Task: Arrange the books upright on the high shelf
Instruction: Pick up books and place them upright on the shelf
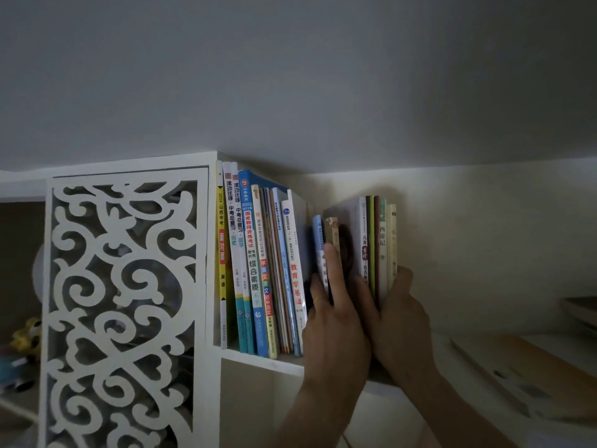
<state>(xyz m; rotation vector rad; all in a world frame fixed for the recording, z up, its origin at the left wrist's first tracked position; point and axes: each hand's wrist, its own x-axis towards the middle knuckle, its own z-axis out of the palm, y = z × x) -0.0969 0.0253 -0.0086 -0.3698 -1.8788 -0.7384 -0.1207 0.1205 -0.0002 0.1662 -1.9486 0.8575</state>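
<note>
Dim, grainy pic; wide-angle bending at edges, corners dark.

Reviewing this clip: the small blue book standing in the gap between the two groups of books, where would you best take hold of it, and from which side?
Pinch the blue book by its spine, coming from the open front of the shelf. It stands upright, spine outward, shorter than its neighbours. The left hand already rests against it.
</note>
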